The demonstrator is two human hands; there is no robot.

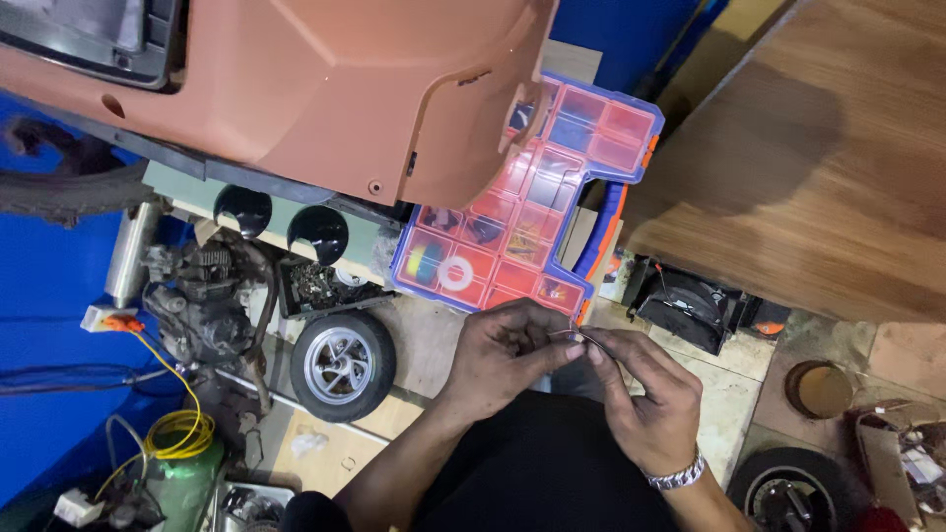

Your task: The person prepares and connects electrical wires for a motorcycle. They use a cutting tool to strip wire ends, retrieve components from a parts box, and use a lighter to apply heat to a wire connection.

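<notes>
My left hand (507, 355) and my right hand (645, 399) meet in front of my lap, fingertips together. Between them they pinch a thin wire (583, 338), too small to see in detail. The right wrist wears a metal watch band (677, 478). Just beyond the hands lies a blue and orange parts organiser (537, 212) with a clear red-tinted lid, its compartments holding small parts and a white ring.
A large orange-brown plastic body panel (325, 89) overhangs the top left. Below it sit a small wheel (342, 365), an engine block (202, 300), a tray of screws (320, 286) and a coil of yellow wire (180, 433). A wooden board (818, 167) fills the top right.
</notes>
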